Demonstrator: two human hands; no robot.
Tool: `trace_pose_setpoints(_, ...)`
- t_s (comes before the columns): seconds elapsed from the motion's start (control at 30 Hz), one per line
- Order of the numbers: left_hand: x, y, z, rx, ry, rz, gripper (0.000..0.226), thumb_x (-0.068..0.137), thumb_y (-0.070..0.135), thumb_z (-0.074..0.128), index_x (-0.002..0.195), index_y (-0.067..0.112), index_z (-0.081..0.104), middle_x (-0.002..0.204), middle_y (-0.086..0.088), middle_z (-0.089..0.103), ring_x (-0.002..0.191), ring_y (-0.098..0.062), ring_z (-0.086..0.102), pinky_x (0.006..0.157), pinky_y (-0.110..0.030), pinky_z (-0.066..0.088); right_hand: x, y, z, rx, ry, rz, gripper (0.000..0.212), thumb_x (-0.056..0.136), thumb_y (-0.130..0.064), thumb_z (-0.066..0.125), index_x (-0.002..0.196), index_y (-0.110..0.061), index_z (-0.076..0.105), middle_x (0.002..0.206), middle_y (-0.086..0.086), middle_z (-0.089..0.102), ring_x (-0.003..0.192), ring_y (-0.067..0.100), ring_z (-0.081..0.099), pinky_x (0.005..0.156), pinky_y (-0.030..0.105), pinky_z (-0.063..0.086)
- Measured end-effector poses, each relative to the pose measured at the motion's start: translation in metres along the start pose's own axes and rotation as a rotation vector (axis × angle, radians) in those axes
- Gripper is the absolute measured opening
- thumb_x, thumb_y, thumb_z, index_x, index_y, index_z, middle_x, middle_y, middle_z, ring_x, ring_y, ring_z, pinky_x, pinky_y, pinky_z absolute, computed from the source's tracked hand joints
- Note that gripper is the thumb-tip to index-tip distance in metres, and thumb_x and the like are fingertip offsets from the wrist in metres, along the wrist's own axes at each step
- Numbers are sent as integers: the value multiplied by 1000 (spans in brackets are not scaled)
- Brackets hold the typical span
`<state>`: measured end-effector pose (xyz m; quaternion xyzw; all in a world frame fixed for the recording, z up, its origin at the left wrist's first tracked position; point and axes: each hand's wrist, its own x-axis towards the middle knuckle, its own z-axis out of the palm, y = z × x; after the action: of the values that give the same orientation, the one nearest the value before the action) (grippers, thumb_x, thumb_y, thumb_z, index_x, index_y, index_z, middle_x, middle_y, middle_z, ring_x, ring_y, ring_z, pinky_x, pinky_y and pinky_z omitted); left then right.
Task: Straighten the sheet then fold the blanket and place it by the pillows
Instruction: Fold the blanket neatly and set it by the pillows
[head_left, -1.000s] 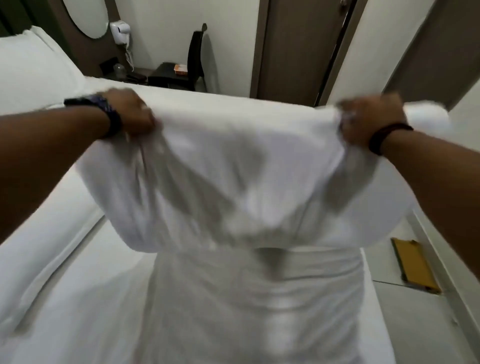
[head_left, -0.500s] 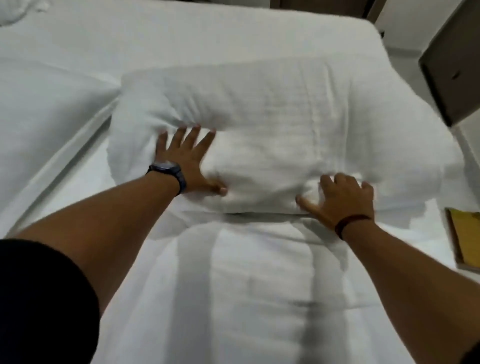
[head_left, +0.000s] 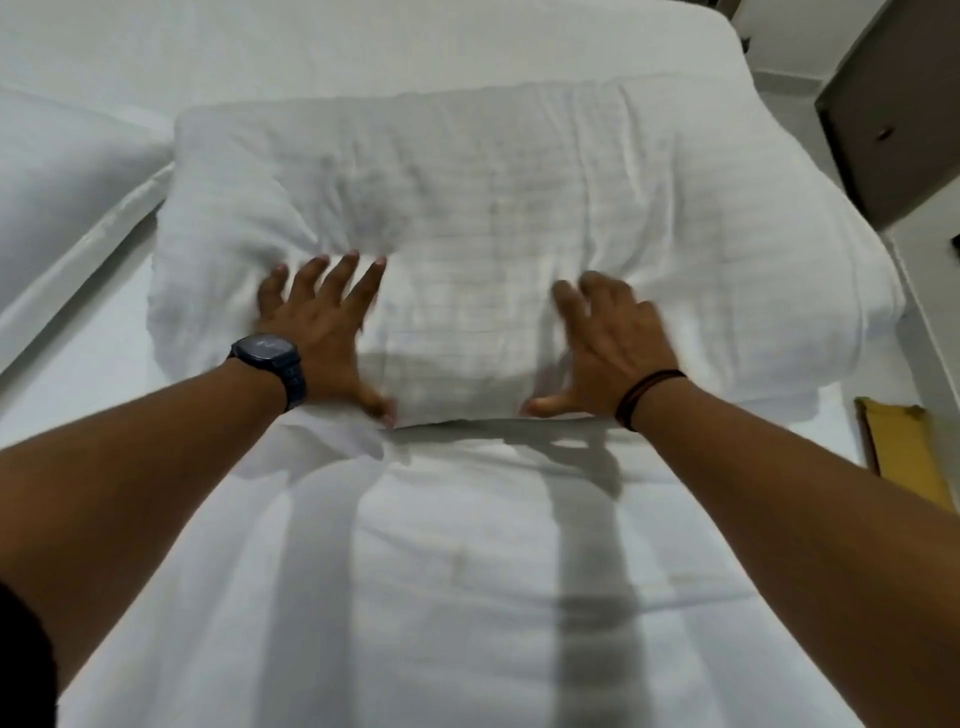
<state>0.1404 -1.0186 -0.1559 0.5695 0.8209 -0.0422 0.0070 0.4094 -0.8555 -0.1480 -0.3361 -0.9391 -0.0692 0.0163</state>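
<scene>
The folded white blanket lies as a thick, puffy bundle across the middle of the frame, resting on the white sheet of the bed. Both hands press flat on its near edge — neither has a grip on anything, the fingers spread wide and the palms down on the cloth.

The left hand, with a dark watch on its wrist, sits at centre left; its thumb touches the blanket's lower edge where that meets the sheet. The right hand, with a thin dark band at the wrist, sits at centre right and is blurred, so its fingertips are hard to make out.

At the left edge of the frame, just beside the blanket's left end, lies a white pillow. The sheet in the lower half shows soft creases and the shadows of both arms. At the right edge, a yellow-brown flat object lies on the floor beside the bed — what it is I cannot tell.
</scene>
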Motion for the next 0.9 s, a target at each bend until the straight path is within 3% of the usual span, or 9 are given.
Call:
trace_pose_setpoints(0.1, -6, 8, -6, 116, 41, 32, 149, 18, 92, 54, 146, 27, 14, 146, -9, 39, 128, -36, 36, 100, -54, 29, 4, -20, -3, 3, -116, 6, 111, 46, -77, 65, 131, -14, 31, 126, 17, 44, 106, 38, 47, 77, 45, 44)
trace_pose_setpoints(0.2, -2, 22, -20, 172, 59, 71, 101, 42, 69, 70, 123, 15, 44, 112, -13, 60, 96, -38, 53, 79, -45, 41, 10, -29, -8, 11, -145, -52, 65, 69, -53, 67, 115, -10, 50, 109, 13, 55, 90, 32, 55, 64, 34, 36)
trace_pose_setpoints(0.27, -1, 34, -31, 131, 17, 102, 63, 61, 44, 74, 109, 11, 51, 102, -15, 61, 89, -38, 54, 70, -40, 39, 12, -33, -11, 10, -176, -133, 42, 79, -41, 64, 104, -7, 59, 102, 15, 61, 87, 33, 59, 64, 32, 34)
trace_pose_setpoints(0.33, -6, 45, -40, 110, -23, 130, 41, 70, 27, 70, 104, 10, 54, 101, -15, 61, 90, -38, 57, 67, -37, 39, 6, -38, -17, -3, -217, -183, 34, 84, -35, 62, 97, -4, 63, 99, 17, 63, 86, 34, 61, 65, 33, 34)
trace_pose_setpoints(0.47, -36, 60, -51, 215, -102, 228, 36, 75, 22, 67, 109, 13, 57, 104, -12, 64, 93, -34, 62, 70, -36, 44, -31, -47, -25, 5, -259, -202, 32, 86, -33, 61, 93, -2, 64, 97, 19, 64, 84, 36, 62, 65, 34, 40)
trace_pose_setpoints(0.57, -66, 69, -48, 296, -133, 331, 36, 79, 20, 63, 114, 15, 57, 107, -8, 64, 96, -31, 63, 73, -34, 45, -69, -58, -20, 3, -272, -168, 28, 87, -26, 58, 100, -3, 64, 103, 20, 65, 92, 37, 62, 75, 37, 48)
trace_pose_setpoints(0.7, -102, 79, -51, 375, -190, 439, 31, 81, 20, 62, 112, 14, 60, 106, -8, 66, 95, -30, 63, 73, -34, 47, -110, -71, -22, -36, -276, -141, 21, 87, -8, 50, 103, -1, 61, 105, 19, 63, 93, 35, 61, 73, 35, 45)
trace_pose_setpoints(0.83, -145, 93, -54, 317, -205, 510, 29, 82, 20, 61, 110, 14, 62, 107, -9, 67, 96, -32, 63, 77, -37, 49, -150, -73, -35, -66, -292, -173, 21, 87, -7, 50, 103, 0, 61, 106, 19, 65, 93, 34, 62, 68, 32, 38)
trace_pose_setpoints(0.9, -179, 103, -55, 292, -232, 545, 27, 82, 19, 59, 109, 13, 63, 106, -10, 67, 96, -32, 63, 78, -37, 49, -180, -76, -42, -89, -327, -206, 24, 87, -10, 49, 108, -1, 60, 108, 19, 64, 95, 35, 62, 72, 34, 43)
